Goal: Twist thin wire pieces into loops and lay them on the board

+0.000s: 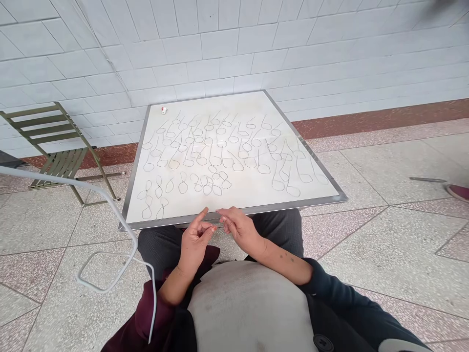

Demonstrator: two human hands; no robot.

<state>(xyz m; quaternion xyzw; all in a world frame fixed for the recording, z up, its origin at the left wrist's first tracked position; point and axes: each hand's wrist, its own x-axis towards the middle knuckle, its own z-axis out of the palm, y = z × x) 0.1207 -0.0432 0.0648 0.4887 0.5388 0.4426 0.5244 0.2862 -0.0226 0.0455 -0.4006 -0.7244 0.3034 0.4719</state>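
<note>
Just off the front edge of the white table (pixel 249 195), my left hand (pixel 195 239) and my right hand (pixel 242 229) are close together above my lap. The left thumb and a finger pinch together, with the index finger raised. My right fingers curl in against the thumb, the index pointing left. Whatever lies between the fingertips is too fine to make out. Nearest to them on the tabletop are several thin twisted wire loops (pixel 207 188), some like figure eights. Farther back lie many thin wires bent into a single loop with a straight tail (pixel 238 166).
A small white and red item (pixel 164 110) sits at the table's far left corner. To the left stands a green slatted folding chair (pixel 60 159). A pale cable (pixel 120 215) hangs in front at left. White tiled wall (pixel 227 44) backs the table; a shoe (pixel 458 192) shows at far right.
</note>
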